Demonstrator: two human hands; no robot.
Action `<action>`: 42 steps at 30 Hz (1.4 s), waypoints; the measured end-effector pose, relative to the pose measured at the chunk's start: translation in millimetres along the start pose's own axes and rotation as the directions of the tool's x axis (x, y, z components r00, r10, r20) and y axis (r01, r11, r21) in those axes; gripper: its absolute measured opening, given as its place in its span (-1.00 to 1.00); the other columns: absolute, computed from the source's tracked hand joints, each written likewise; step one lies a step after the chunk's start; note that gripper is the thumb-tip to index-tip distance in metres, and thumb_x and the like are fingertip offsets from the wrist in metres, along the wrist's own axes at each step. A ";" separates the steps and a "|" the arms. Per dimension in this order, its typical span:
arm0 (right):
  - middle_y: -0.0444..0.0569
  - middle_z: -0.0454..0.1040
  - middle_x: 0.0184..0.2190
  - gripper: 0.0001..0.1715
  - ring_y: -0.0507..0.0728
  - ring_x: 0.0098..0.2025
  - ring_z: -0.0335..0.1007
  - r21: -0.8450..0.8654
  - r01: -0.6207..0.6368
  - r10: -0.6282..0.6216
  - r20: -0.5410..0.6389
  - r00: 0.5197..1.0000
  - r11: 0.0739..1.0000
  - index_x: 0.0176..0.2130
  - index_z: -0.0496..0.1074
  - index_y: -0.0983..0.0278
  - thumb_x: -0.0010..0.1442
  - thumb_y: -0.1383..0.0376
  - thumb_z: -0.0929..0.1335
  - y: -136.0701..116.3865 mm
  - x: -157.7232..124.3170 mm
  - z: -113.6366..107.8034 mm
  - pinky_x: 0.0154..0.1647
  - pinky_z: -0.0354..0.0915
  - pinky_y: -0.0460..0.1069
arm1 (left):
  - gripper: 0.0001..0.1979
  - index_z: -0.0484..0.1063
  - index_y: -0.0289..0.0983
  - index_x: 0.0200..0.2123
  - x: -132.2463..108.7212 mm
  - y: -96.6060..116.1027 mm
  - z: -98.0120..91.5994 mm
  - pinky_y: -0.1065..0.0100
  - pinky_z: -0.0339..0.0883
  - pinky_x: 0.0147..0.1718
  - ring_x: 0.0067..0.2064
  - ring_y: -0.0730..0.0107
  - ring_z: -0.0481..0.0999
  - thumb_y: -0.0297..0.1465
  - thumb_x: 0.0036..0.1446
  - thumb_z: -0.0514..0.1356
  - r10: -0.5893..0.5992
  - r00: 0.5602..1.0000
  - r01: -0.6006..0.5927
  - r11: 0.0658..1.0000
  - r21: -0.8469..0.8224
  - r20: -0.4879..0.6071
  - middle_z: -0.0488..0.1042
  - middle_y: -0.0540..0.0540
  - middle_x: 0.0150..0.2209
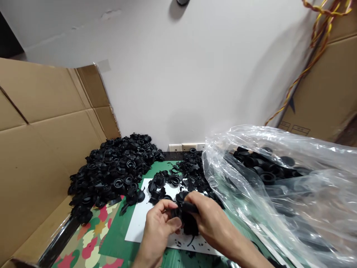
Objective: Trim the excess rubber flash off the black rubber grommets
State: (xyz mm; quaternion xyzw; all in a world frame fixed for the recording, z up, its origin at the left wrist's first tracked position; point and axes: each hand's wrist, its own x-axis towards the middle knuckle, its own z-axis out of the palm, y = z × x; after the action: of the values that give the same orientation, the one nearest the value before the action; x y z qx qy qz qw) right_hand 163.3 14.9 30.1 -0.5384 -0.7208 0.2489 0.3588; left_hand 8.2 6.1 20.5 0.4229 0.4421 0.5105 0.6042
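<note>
My left hand [160, 225] is closed, its thumb and fingers pinching a black ribbed rubber part [175, 213]. Right beside it, my right hand [208, 212] grips a dark, elongated handle-like piece [190, 207]; its far end is hidden against the part. Both hands are over a white sheet [136, 223] strewn with small black scraps. Several black ribbed rubber parts with ragged edges [159, 179] lie on the sheet just beyond my fingers. More black material sits under my right hand, its shape unclear.
On the left, a big heap of black rubber parts [111, 167] leans against a cardboard box [47, 111]. Black trimmings [193, 169] are piled behind the sheet. A clear plastic bag [279, 216] with round black parts [267, 177] fills the right. Behind are sockets [189, 147] and twisted wires [304, 72].
</note>
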 end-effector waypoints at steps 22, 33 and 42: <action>-0.06 0.40 -0.48 -0.65 0.17 -0.42 0.33 0.252 -0.165 0.200 -0.120 0.972 0.954 -0.45 0.36 0.22 0.13 0.05 0.20 6.5 -1.7 -13.7 -0.42 0.23 0.02 | -0.72 0.58 -0.35 -0.24 3.5 7.6 -27.9 0.45 0.39 -0.48 -0.36 0.31 0.54 -0.42 -0.10 0.39 0.004 0.991 0.046 0.927 -0.371 0.134 0.55 -0.18 -0.24; -0.12 0.23 -0.58 -0.63 0.12 -0.48 0.16 0.372 -0.266 0.269 0.044 0.962 0.890 -0.55 0.30 0.23 0.03 0.02 0.22 3.0 -11.5 -1.8 -0.47 0.11 -0.02 | -0.69 0.58 -0.34 -0.20 -1.1 1.2 -30.7 0.45 0.39 -0.50 -0.37 0.31 0.55 -0.38 -0.07 0.37 -0.036 0.991 0.085 0.912 -0.402 0.129 0.57 -0.21 -0.22; -0.16 0.22 -0.57 -0.67 0.09 -0.49 0.13 0.413 -0.264 0.252 0.084 0.964 0.872 -0.51 0.29 0.23 0.11 0.06 0.24 9.0 -16.1 3.6 -0.47 0.10 -0.06 | -0.68 0.59 -0.34 -0.22 -2.4 0.6 -31.0 0.46 0.40 -0.49 -0.39 0.32 0.55 -0.39 -0.12 0.40 -0.040 0.995 0.068 0.939 -0.337 0.089 0.58 -0.20 -0.23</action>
State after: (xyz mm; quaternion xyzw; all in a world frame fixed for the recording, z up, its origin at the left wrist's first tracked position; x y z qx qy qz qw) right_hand 168.6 2.3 17.1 -0.5361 -0.5768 0.4512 0.4200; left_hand -22.1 5.6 13.6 0.3202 0.3342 0.5448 0.6992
